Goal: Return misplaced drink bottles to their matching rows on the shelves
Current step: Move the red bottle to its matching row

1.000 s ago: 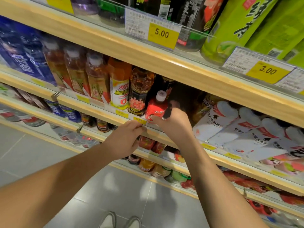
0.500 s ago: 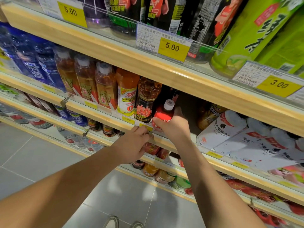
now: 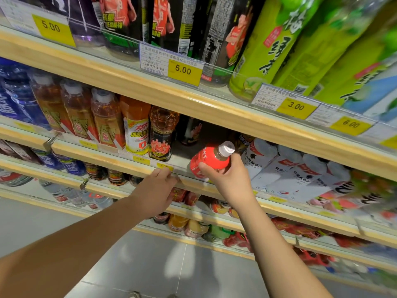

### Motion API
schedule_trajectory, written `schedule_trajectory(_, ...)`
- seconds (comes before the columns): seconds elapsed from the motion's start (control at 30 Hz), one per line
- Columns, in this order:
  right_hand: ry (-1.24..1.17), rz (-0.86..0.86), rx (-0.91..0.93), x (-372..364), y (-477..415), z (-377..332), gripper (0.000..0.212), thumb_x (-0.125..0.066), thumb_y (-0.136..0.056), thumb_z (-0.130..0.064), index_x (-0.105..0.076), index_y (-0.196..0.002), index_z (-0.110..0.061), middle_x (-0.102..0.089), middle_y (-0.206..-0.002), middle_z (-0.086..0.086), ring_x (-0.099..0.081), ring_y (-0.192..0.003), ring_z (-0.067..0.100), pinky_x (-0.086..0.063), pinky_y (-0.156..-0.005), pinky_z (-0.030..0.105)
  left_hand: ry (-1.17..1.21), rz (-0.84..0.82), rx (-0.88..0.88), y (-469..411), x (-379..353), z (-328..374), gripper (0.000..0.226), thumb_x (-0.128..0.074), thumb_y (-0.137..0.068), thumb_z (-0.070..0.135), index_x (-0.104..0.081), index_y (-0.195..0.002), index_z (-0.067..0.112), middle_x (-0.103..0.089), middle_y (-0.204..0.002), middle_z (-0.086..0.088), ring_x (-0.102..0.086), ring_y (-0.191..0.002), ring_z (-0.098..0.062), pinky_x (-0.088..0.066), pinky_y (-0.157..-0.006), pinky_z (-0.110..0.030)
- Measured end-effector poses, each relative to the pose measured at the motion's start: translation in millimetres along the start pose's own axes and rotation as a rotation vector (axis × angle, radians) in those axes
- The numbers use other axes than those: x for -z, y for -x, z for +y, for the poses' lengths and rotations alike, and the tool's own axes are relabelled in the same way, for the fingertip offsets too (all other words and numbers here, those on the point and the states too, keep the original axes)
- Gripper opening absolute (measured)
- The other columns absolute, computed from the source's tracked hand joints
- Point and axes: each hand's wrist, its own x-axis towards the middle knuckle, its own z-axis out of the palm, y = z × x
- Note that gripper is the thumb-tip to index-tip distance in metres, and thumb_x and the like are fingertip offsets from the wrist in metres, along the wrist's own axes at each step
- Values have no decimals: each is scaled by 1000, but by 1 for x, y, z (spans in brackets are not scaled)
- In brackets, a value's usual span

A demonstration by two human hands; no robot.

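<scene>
Shelving [image 3: 96,154]: wood-edged tiers crossing the frame on a slant from left down to right, with clear front rails.
Green bottles [image 3: 268,46]: top tier, upper right, tall, green labels.
Black-labelled bottles [image 3: 167,22]: top tier, upper centre.
White-labelled bottles [image 3: 290,171]: middle tier, right of centre, leaning.
Amber bottles [image 3: 79,110]: middle tier, left, three in a row, white caps.
Dark bottle [image 3: 162,134]: middle tier, centre, upright, just right of an orange bottle [image 3: 136,125].
Left hand [image 3: 156,190]: centre; fingers loosely bent, tips resting on the middle tier's front rail; holds nothing.
Right hand [image 3: 227,179]: centre; fingers and thumb wrapped round the red bottle's body.
Red bottle [image 3: 209,161]: centre, in the gap between dark bottle and white-labelled bottles; tilted, white cap toward upper right.
Price tag [image 3: 183,70]: yellow, reads 5.00, top rail.
</scene>
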Motion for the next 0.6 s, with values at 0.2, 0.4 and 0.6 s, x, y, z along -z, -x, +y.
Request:
schedule_trajectory(0.2,-67,73,-53,47,32,6,78,-89,-62,-63,-50,-127,-41,-66,-115,-16,-67,-100,0,-56,-83,25,-113,-111,-136,-12,-10,42,63,-47,-95,25,-25,-154,16,-26,-156,-7,-31,-140,-25,-30,-117,-36)
schedule_trajectory(0.4,-29,94,-135,105,49,30,86,-81,-53,-77,-46,-124,-43,-64,-110,-15,-68,-94,8,-61,-71,32,-81,-162,-176,-37,-16,103,54,-48,-96,23,-36,-148,15,-33,-151,-4,-42,-132,-24,-47,-103,-36)
schedule_trajectory(0.6,-116,157,-164,180,64,82,72,-81,-60,-74,-52,-118,-43,-69,-100,-14,-70,-84,7,-54,-52,25,151,-108,-124,-67,-45,186,29,-46,-93,16,-49,-122,20,-50,-123,1,-54,-103,-21,-50,-88,-42)
